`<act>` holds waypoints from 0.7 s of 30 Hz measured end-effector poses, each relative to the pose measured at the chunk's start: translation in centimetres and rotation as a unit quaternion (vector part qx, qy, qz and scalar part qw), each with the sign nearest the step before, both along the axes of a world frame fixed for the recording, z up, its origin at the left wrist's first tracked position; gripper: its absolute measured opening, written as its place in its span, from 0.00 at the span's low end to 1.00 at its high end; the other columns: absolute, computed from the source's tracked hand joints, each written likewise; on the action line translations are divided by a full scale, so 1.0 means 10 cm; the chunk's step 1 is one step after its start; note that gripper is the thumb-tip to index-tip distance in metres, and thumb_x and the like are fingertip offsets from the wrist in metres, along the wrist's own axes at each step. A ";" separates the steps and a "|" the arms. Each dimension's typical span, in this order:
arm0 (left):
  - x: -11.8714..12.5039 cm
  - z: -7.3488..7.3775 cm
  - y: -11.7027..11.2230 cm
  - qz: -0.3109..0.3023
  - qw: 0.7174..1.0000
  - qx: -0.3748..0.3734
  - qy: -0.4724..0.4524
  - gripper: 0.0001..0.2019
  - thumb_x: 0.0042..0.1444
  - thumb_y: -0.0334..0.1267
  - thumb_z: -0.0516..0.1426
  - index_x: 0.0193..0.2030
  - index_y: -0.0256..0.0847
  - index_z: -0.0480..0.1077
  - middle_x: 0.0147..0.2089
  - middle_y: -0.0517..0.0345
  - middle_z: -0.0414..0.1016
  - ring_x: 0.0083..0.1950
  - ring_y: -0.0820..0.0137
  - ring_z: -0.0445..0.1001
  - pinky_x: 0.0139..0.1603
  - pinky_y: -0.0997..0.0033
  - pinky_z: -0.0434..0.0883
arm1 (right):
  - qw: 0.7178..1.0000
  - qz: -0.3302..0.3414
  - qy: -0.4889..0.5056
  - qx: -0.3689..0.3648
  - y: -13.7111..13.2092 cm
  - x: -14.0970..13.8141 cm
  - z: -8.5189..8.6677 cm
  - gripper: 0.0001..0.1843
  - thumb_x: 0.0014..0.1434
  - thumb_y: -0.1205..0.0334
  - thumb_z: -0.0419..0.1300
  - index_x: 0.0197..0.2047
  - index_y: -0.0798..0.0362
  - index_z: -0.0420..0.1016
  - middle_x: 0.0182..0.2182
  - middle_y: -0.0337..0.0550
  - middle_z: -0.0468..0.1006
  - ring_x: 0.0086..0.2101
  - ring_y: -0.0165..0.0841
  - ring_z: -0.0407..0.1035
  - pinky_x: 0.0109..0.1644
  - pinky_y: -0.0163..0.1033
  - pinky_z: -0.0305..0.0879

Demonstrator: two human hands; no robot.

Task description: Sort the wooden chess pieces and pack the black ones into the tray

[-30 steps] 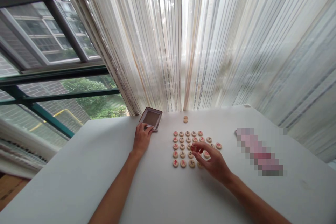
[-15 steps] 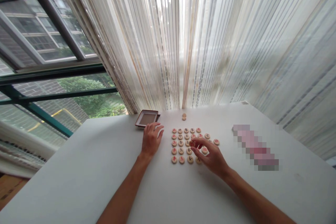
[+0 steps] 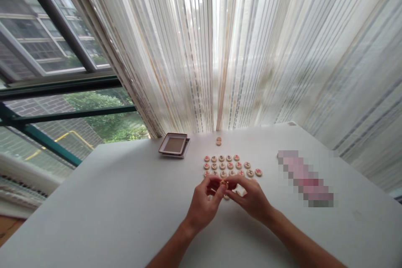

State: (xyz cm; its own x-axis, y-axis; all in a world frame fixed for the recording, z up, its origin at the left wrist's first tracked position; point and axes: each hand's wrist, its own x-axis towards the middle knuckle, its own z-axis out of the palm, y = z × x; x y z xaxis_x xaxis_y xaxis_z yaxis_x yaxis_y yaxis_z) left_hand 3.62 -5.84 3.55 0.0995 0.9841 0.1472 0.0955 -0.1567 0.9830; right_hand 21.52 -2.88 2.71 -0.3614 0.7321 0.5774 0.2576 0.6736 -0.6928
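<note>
Several round wooden chess discs [image 3: 230, 165] with red or black characters lie in rows on the white table [image 3: 125, 201]. My left hand [image 3: 205, 203] and my right hand [image 3: 251, 199] meet just above the near rows, fingers pinched together around one disc [image 3: 223, 184]. The hands hide the nearest discs. A shallow square box [image 3: 173, 145] with a brown inside lies flat at the back left, apart from both hands.
Two more discs [image 3: 219, 140] lie alone near the curtain. A blurred pink object [image 3: 306, 178] lies on the right of the table. Sheer striped curtains [image 3: 251, 50] hang behind the table's far edge, with a window [image 3: 47, 71] to the left.
My left hand has left the square box, which now lies flat, and moved right to join my right hand over the discs. Both hands now pinch a disc.
</note>
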 end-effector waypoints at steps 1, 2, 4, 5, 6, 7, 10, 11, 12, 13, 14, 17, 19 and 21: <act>0.00 -0.03 -0.01 0.001 1.000 -0.010 -0.008 0.14 0.61 0.48 0.60 0.44 0.39 0.71 0.40 0.51 0.80 0.40 0.66 0.79 0.39 0.71 0.74 | 1.000 0.004 -0.019 0.012 0.00 0.00 0.00 0.10 0.62 0.60 0.65 0.48 0.49 0.76 0.33 0.42 0.81 0.32 0.33 0.76 0.38 0.37 0.73; 0.00 -0.05 -0.02 0.001 1.000 -0.020 -0.016 0.14 0.60 0.48 0.61 0.42 0.38 0.71 0.39 0.51 0.80 0.39 0.67 0.79 0.38 0.71 0.74 | 0.999 0.007 -0.036 0.024 0.00 0.01 0.01 0.09 0.62 0.60 0.65 0.47 0.49 0.76 0.33 0.42 0.81 0.32 0.33 0.76 0.37 0.37 0.73; -0.02 -0.07 -0.03 -0.001 0.999 -0.039 -0.032 0.14 0.58 0.47 0.63 0.40 0.38 0.70 0.37 0.52 0.80 0.36 0.67 0.79 0.36 0.72 0.74 | 0.997 0.016 -0.060 0.041 -0.01 0.01 0.02 0.08 0.62 0.60 0.65 0.45 0.49 0.77 0.32 0.41 0.80 0.31 0.33 0.75 0.37 0.37 0.72; -0.04 -0.05 -0.03 -0.008 0.998 -0.047 -0.037 0.14 0.57 0.47 0.64 0.39 0.38 0.70 0.36 0.52 0.80 0.36 0.67 0.79 0.36 0.71 0.75 | 0.997 0.022 -0.067 0.045 -0.01 0.01 0.02 0.07 0.62 0.60 0.65 0.44 0.49 0.77 0.31 0.41 0.80 0.31 0.33 0.75 0.37 0.37 0.72; -0.06 -0.03 -0.03 -0.021 0.998 -0.053 -0.040 0.14 0.56 0.46 0.64 0.39 0.38 0.71 0.36 0.52 0.81 0.35 0.67 0.80 0.37 0.71 0.75 | 0.996 0.028 -0.070 0.047 -0.02 0.01 0.03 0.07 0.62 0.59 0.65 0.44 0.49 0.76 0.31 0.41 0.80 0.32 0.33 0.75 0.37 0.37 0.72; -0.11 0.00 -0.01 -0.035 0.997 -0.059 -0.043 0.14 0.55 0.46 0.65 0.38 0.37 0.71 0.35 0.52 0.81 0.35 0.66 0.80 0.37 0.70 0.76 | 0.996 0.035 -0.071 0.049 -0.02 0.01 0.03 0.08 0.62 0.59 0.65 0.44 0.49 0.76 0.32 0.42 0.80 0.32 0.33 0.75 0.37 0.37 0.72; -0.31 0.10 0.09 -0.050 0.995 -0.060 -0.066 0.14 0.55 0.44 0.66 0.38 0.36 0.72 0.33 0.53 0.81 0.33 0.67 0.80 0.33 0.72 0.75 | 0.996 0.028 -0.067 0.055 -0.01 0.04 0.04 0.13 0.61 0.58 0.66 0.49 0.48 0.75 0.33 0.43 0.81 0.33 0.34 0.76 0.38 0.38 0.73; -0.38 0.12 0.14 -0.021 0.995 -0.046 -0.085 0.14 0.55 0.44 0.65 0.39 0.37 0.71 0.32 0.54 0.81 0.32 0.68 0.80 0.31 0.73 0.75 | 0.996 0.019 -0.063 0.057 0.00 0.05 0.04 0.13 0.62 0.58 0.65 0.50 0.48 0.75 0.33 0.43 0.81 0.33 0.35 0.76 0.39 0.39 0.73; -0.46 0.13 0.19 0.020 0.994 -0.029 -0.104 0.14 0.56 0.44 0.65 0.41 0.37 0.71 0.33 0.54 0.81 0.33 0.69 0.80 0.31 0.74 0.75 | 0.997 0.008 -0.058 0.057 0.02 0.07 0.05 0.13 0.62 0.59 0.64 0.51 0.48 0.75 0.33 0.43 0.81 0.33 0.35 0.76 0.39 0.40 0.74; -0.53 0.14 0.24 0.057 0.991 -0.023 -0.122 0.14 0.56 0.44 0.65 0.42 0.37 0.71 0.35 0.53 0.82 0.33 0.69 0.80 0.31 0.74 0.75 | 0.997 -0.003 -0.053 0.055 0.03 0.09 0.05 0.12 0.63 0.60 0.63 0.51 0.48 0.75 0.33 0.43 0.81 0.33 0.35 0.76 0.39 0.40 0.74; -0.59 0.14 0.28 0.088 0.985 -0.023 -0.144 0.14 0.56 0.44 0.65 0.43 0.38 0.72 0.38 0.53 0.82 0.34 0.70 0.80 0.31 0.75 0.75 | 0.997 -0.014 -0.049 0.050 0.04 0.11 0.06 0.11 0.64 0.61 0.62 0.50 0.48 0.75 0.34 0.43 0.80 0.33 0.35 0.76 0.38 0.40 0.75; -0.66 0.12 0.34 0.123 0.975 -0.035 -0.179 0.16 0.54 0.45 0.66 0.45 0.37 0.74 0.42 0.50 0.82 0.35 0.70 0.81 0.32 0.74 0.77 | 0.997 -0.041 -0.038 0.044 0.08 0.14 0.07 0.09 0.65 0.63 0.60 0.49 0.48 0.75 0.34 0.43 0.80 0.32 0.35 0.76 0.37 0.39 0.75; -0.62 0.10 0.33 0.105 0.978 -0.044 -0.175 0.18 0.53 0.45 0.67 0.47 0.37 0.75 0.43 0.50 0.82 0.38 0.68 0.81 0.37 0.70 0.78 | 0.997 -0.055 -0.031 0.050 0.09 0.13 0.08 0.09 0.65 0.63 0.59 0.48 0.49 0.75 0.33 0.43 0.80 0.32 0.34 0.75 0.37 0.39 0.75; -0.54 0.10 0.27 0.058 0.984 -0.055 -0.159 0.20 0.53 0.45 0.67 0.50 0.37 0.76 0.45 0.49 0.82 0.42 0.64 0.82 0.42 0.66 0.79 | 0.996 -0.060 -0.025 0.053 0.08 0.11 0.09 0.09 0.65 0.64 0.58 0.47 0.49 0.76 0.33 0.43 0.80 0.32 0.35 0.75 0.37 0.39 0.75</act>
State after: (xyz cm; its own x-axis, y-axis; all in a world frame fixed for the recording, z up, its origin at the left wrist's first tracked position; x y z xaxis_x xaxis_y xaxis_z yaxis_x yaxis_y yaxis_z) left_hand -1.79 -3.14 4.51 -0.0480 0.9979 0.0441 -0.2086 -0.0531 0.9766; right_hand 22.67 -2.08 3.63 -0.3043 0.7081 0.6372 0.3729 0.7041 -0.6044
